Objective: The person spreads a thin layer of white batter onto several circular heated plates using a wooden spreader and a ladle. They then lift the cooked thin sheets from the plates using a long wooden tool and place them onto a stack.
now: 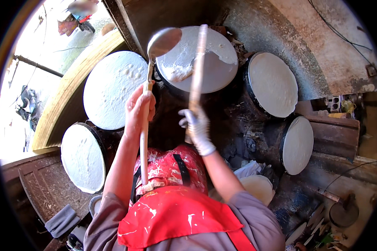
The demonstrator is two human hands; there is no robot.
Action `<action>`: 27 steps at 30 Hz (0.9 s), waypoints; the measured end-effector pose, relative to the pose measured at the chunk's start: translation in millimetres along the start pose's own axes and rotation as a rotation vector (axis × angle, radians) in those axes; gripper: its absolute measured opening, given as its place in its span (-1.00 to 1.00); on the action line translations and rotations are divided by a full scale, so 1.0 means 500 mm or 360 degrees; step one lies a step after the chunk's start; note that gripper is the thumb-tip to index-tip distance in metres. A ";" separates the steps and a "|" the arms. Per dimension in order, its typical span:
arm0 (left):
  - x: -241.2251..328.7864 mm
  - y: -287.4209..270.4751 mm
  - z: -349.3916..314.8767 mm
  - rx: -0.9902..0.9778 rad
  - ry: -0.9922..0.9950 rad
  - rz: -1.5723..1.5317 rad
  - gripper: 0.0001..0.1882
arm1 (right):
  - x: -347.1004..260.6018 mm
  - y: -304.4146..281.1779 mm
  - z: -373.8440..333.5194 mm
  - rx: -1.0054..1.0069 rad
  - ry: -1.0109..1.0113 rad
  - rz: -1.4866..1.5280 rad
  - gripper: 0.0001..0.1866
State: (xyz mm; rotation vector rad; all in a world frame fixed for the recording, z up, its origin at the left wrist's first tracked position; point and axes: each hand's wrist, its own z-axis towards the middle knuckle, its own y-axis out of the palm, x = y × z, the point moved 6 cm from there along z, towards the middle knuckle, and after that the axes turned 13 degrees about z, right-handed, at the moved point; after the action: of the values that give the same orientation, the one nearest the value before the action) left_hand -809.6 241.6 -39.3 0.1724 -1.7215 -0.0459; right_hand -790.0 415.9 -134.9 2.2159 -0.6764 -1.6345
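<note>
My left hand (138, 109), bare, is wrapped round the long handle of a ladle (165, 42). The ladle's metal bowl is raised over the left edge of the far middle round pan (222, 75). A white layer covers part of that pan, bunched and uneven, beside a smooth greyish area. In a white glove, my right hand (198, 130) grips a long pale wooden stick (198, 67), slightly blurred. Its upper end reaches over the same pan. At the far left, a large round pan (113, 90) bears a white, bubbly layer.
More white-topped round pans stand around me: one near left (83, 159), one far right (273, 85), one near right (297, 145). A curved yellowish board (67, 100) edges the left side. A grey cloth (63, 221) lies lower left; a pale round container (256, 188) sits lower right.
</note>
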 end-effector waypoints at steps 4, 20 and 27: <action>-0.014 -0.023 -0.014 0.0002 -0.0022 -0.0080 -0.57 | 0.235 0.110 0.083 0.0076 0.0527 0.0491 -0.73; -0.161 -0.089 -0.073 -0.0056 -0.0371 -0.0278 -0.63 | 0.095 -0.224 -0.070 0.0322 0.0772 0.0272 -0.51; -0.174 -0.053 -0.089 0.0036 -0.0454 -0.0397 -0.60 | 0.024 -0.149 -0.030 -0.0018 0.0519 -0.0544 -0.57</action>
State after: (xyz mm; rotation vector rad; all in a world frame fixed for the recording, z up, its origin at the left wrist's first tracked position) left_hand -750.4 230.6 -121.1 0.4130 -1.9763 -0.2449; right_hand -758.8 471.7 -177.3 2.6161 -0.2096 -1.3530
